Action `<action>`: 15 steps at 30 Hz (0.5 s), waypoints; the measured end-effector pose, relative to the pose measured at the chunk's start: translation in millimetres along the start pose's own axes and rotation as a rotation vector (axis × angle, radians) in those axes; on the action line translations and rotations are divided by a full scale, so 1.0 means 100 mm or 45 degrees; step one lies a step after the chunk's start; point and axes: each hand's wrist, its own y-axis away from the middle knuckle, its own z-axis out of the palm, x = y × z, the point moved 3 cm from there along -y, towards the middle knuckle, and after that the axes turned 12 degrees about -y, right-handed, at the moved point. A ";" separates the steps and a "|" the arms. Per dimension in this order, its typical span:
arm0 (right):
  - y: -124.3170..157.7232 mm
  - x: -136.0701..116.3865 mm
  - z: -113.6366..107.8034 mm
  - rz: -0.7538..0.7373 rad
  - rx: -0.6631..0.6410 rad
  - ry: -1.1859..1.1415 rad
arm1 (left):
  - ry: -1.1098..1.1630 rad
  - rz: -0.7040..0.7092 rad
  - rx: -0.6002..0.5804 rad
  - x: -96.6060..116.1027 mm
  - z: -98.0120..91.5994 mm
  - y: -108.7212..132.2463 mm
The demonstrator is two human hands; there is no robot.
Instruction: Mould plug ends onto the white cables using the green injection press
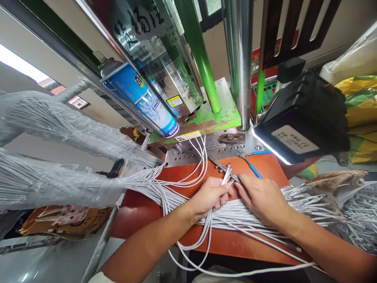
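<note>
My left hand [212,194] is closed around a few thin white cables [207,232]; their ends stick up between my fingers and loop down below the hand. My right hand [263,196] grips one end of a narrow metal bar [218,165] with small fittings along it. The cable ends lie against this bar, where the two hands nearly meet; whether they sit in it cannot be made out. Under both hands, a thick bundle of white cables [173,198] runs across the orange-brown work surface [232,247]. Blue-handled pliers [253,169] lie just beyond my right hand.
Behind the work surface stands a machine with a green plate [226,114] and steel columns [240,63]. Several cables lead under it. A blue spray can [141,98] stands at its left. A black lamp [306,118] overhangs the right. Plastic-wrapped cable bundles [59,181] hang left.
</note>
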 end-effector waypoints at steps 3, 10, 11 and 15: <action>0.01 0.02 0.01 -0.009 0.016 -0.005 | 0.027 0.002 0.027 0.01 0.03 0.00; 0.01 0.05 0.01 -0.033 -0.004 -0.090 | -0.122 0.099 -0.083 0.04 -0.03 -0.06; 0.01 0.06 0.00 0.000 0.017 -0.086 | -0.173 0.129 -0.063 0.05 -0.07 -0.06; 0.01 0.09 0.00 0.092 0.049 -0.076 | -0.203 0.297 0.315 0.05 -0.26 -0.03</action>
